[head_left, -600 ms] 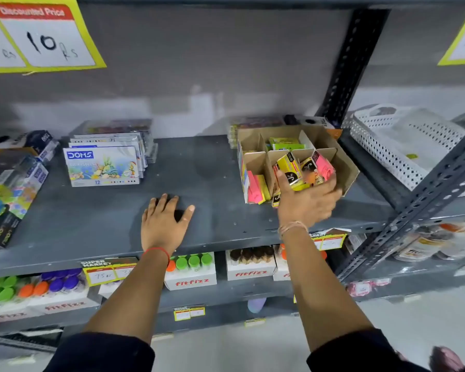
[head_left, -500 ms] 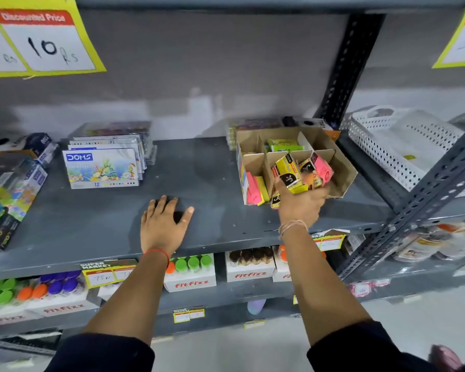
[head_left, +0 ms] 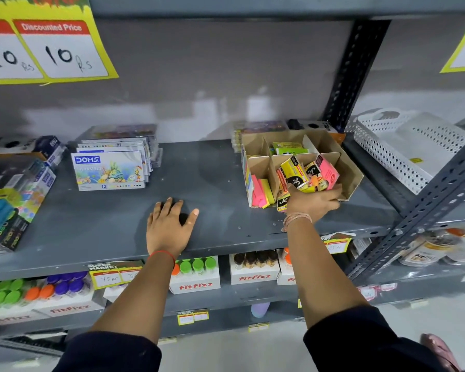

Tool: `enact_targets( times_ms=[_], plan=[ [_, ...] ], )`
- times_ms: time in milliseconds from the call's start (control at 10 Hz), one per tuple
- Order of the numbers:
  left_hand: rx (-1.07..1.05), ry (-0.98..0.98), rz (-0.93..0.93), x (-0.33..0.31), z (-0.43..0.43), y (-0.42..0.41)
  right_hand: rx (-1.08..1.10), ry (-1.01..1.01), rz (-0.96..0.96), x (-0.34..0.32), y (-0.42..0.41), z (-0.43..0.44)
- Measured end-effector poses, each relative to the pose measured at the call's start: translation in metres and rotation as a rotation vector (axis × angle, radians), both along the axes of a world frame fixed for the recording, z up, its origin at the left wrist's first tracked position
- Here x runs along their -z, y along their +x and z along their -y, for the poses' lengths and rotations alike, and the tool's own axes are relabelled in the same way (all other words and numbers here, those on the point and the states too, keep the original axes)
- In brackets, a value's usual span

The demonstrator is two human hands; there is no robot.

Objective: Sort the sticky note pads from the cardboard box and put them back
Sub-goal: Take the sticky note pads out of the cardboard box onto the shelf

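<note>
A brown cardboard box (head_left: 349,173) with dividers lies tipped toward me on the grey shelf (head_left: 113,224). Sticky note pads fill it: green ones (head_left: 290,149) at the back, pink and yellow ones (head_left: 261,190) in the front left slot. My right hand (head_left: 313,201) is at the box's front opening, fingers closed around a bunch of wrapped yellow and pink sticky note pads (head_left: 304,174). My left hand (head_left: 169,226) rests flat on the shelf, palm down, fingers spread, holding nothing.
Flat DOMS pastel boxes (head_left: 109,170) stand at the shelf's back left, more packs (head_left: 11,189) at the far left. A white perforated basket (head_left: 411,149) sits to the right behind a slanted metal brace (head_left: 424,208). Bottles in Fitfizz cartons (head_left: 195,275) fill the shelf below.
My right hand has kept its hold on the pads at the box front, shifting slightly. The left hand has stayed flat on the shelf.
</note>
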State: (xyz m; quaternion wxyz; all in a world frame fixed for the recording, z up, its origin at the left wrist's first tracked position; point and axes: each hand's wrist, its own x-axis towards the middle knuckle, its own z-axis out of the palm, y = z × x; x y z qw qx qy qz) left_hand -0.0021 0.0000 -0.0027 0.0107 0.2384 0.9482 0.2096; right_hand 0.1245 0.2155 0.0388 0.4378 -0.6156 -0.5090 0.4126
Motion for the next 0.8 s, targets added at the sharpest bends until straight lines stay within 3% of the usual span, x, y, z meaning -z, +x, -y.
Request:
enact_targets(
  times_ms=[400,500,700,800],
  plan=[
    [-0.001,-0.007,-0.001,0.0,-0.001,0.0,-0.027,0.125,0.184,-0.002,-0.002,0.003],
    [0.002,-0.01,-0.001,-0.001,0.0,0.0,-0.063,0.202,0.192,-0.003,-0.002,0.006],
    [0.008,-0.015,0.001,-0.001,0.0,0.001,-0.094,0.51,0.384,-0.004,-0.005,0.015],
    [0.011,-0.021,0.004,-0.001,0.0,0.0,-0.184,0.419,0.329,-0.002,-0.006,0.011]
  ],
)
